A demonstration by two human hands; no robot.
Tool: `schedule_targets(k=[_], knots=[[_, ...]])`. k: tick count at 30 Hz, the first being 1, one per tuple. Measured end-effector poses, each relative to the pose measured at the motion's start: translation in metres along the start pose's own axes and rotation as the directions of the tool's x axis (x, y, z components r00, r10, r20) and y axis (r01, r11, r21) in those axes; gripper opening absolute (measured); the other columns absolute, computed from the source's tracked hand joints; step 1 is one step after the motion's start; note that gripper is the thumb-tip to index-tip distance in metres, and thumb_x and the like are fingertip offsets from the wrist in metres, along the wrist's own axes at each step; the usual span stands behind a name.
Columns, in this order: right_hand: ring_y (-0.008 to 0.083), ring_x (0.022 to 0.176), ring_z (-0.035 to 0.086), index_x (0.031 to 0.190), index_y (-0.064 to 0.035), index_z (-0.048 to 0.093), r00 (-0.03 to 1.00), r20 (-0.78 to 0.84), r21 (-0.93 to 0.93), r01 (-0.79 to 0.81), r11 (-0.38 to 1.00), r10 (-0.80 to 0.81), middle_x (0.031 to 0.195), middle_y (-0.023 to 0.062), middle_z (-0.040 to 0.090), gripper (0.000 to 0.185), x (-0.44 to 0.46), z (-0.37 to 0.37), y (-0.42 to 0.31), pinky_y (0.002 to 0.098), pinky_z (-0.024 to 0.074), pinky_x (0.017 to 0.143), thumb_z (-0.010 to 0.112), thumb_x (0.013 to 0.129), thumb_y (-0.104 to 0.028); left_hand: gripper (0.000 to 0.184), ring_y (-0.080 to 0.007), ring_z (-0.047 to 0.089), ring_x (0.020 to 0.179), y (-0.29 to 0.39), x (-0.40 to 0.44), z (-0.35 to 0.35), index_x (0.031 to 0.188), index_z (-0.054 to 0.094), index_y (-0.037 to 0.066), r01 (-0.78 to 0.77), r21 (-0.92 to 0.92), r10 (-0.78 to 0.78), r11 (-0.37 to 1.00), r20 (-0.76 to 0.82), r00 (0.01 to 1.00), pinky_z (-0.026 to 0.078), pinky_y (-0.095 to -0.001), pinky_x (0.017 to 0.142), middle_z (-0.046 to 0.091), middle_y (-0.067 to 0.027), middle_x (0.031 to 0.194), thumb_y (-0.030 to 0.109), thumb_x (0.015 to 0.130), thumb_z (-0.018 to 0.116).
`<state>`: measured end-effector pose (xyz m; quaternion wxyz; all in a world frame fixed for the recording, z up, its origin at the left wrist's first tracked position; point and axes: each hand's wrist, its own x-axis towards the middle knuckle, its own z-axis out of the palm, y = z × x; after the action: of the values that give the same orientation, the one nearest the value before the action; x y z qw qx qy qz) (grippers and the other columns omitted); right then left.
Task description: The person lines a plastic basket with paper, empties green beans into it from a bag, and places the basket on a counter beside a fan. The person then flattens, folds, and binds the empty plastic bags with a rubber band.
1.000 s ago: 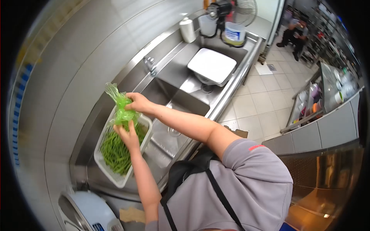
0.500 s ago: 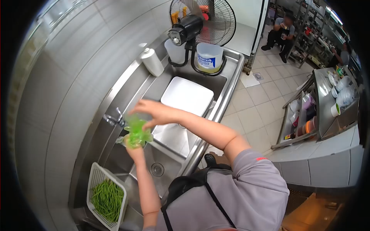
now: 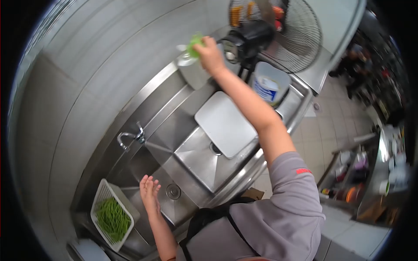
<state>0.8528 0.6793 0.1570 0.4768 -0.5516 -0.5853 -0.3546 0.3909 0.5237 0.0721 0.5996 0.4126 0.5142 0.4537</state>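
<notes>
Up at twelve o'clock, the right hand [image 3: 212, 56] had its fingers closed on a crumpled green plastic bag [image 3: 195, 45]. It was in front of a white pump bottle [image 3: 192, 75], but I could not tell if they touched. The left hand [image 3: 150, 193] held nothing; its fingers were a bit bent and close together over the steel sink [image 3: 183, 209] at half past seven. Farther out that way, the green beans [image 3: 112, 221] lay in a white plastic basket [image 3: 94, 203].

Some things could have gone wrong. A bag that soft could have slipped out of the fingers or snagged on the pump and tipped the bottle. The fan [image 3: 267, 39] at one o'clock was near, so if it was on, its wind could have pulled the bag away. The right arm was close to the plastic tub [image 3: 270, 82] at two o'clock, and a bump could have spilled it.

That tub had a label with blue marks, too blurry to read. The sleeve had a small red mark [image 3: 304, 171], but no words I could make out.
</notes>
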Motion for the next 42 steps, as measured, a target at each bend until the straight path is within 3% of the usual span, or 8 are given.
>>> schedule_targets(k=[8,11,17,18,28,31,35,42], knots=[[0.0267,0.089,0.053,0.092,-0.0086,0.059,0.884,0.313,-0.795,0.043,0.605,0.349,0.089,0.0114,0.057,0.021,-0.021,0.090,0.098,0.0385,0.0390,0.076,0.047,0.080,-0.022,0.032,-0.0136,0.054,0.081,-0.027,-0.061,-0.078,0.113,0.046,0.005,0.142,0.002,-0.137,0.990,-0.235,0.962,0.045,-0.0261,0.068,0.053,-0.0058,0.100,0.020,0.086,0.055],[0.0314,0.124,0.032,0.130,-0.0085,0.038,0.222,0.516,-0.546,-0.659,0.517,0.827,0.132,0.0163,0.037,0.064,-0.076,0.152,0.171,0.0453,0.0199,0.103,0.037,0.084,-0.054,0.031,-0.0127,0.058,0.079,-0.020,-0.091,-0.097,0.110,0.050,0.005,0.176,0.075,-0.134,0.981,-0.388,0.912,0.047,-0.0242,0.068,0.058,-0.0046,0.095,0.023,0.085,0.056],[0.0407,0.127,0.024,0.135,0.0013,0.020,-0.002,0.624,-0.746,-0.296,0.596,0.781,0.140,0.0261,0.015,0.095,-0.064,0.186,0.253,0.0553,0.0232,0.099,0.038,0.074,-0.069,0.028,-0.0128,0.056,0.078,-0.018,-0.132,-0.150,0.108,0.050,0.006,0.050,-0.116,-0.108,0.992,-0.574,0.811,0.046,-0.0257,0.069,0.056,-0.0030,0.091,0.023,0.086,0.053],[0.0497,0.117,0.034,0.135,-0.0033,0.025,0.362,0.400,-0.841,-0.220,0.494,0.842,0.135,0.0351,0.014,0.094,-0.067,0.150,0.171,0.0593,0.0295,0.092,0.031,0.074,-0.074,0.030,-0.0138,0.056,0.081,-0.020,-0.134,-0.166,0.109,0.049,0.004,0.015,-0.181,-0.124,0.983,-0.606,0.786,0.047,-0.0263,0.070,0.056,-0.0038,0.092,0.024,0.086,0.053],[0.0324,0.095,0.054,0.105,-0.0021,0.056,0.835,0.537,-0.028,0.161,0.987,-0.121,0.098,0.0187,0.057,0.027,-0.081,0.027,-0.069,0.0386,0.0438,0.082,0.055,0.082,-0.016,0.069,-0.0390,0.029,0.121,-0.028,-0.088,-0.339,0.134,0.023,0.007,-0.260,-0.549,-0.347,0.794,-0.761,0.549,0.041,-0.0487,0.088,0.023,-0.0236,0.133,0.029,0.077,0.056],[0.0199,0.085,0.058,0.098,-0.0036,0.061,0.523,0.811,0.517,-0.429,0.741,-0.263,0.091,0.0116,0.062,0.024,-0.122,-0.031,-0.307,0.0293,0.0444,0.075,0.053,0.086,-0.022,0.072,-0.0430,0.038,0.112,-0.041,-0.082,-0.397,0.130,0.029,0.006,-0.318,-0.575,-0.267,0.753,-0.710,0.652,0.033,-0.0592,0.091,0.032,-0.0255,0.127,0.037,0.071,0.054],[0.0263,0.096,0.057,0.112,-0.0010,0.055,0.096,0.935,0.290,-0.759,0.583,-0.340,0.105,0.0172,0.058,0.053,-0.183,-0.005,-0.490,0.0352,0.0477,0.078,0.056,0.080,-0.043,0.050,-0.0350,0.050,0.102,-0.039,-0.079,-0.457,0.124,0.040,0.004,-0.538,-0.468,0.100,0.701,-0.682,0.725,0.041,-0.0492,0.088,0.047,-0.0183,0.118,0.035,0.086,0.033],[0.0357,0.095,0.056,0.122,-0.0039,0.039,0.047,0.994,0.010,-0.943,0.332,0.103,0.101,0.0216,0.057,0.059,-0.222,0.033,-0.623,0.0397,0.0444,0.080,0.064,0.070,-0.017,0.047,-0.0257,0.048,0.103,-0.061,-0.077,-0.591,0.122,0.045,0.004,-0.084,-0.092,-0.009,0.992,-0.727,0.687,0.040,-0.0409,0.080,0.046,-0.0151,0.121,0.033,0.085,0.050]])
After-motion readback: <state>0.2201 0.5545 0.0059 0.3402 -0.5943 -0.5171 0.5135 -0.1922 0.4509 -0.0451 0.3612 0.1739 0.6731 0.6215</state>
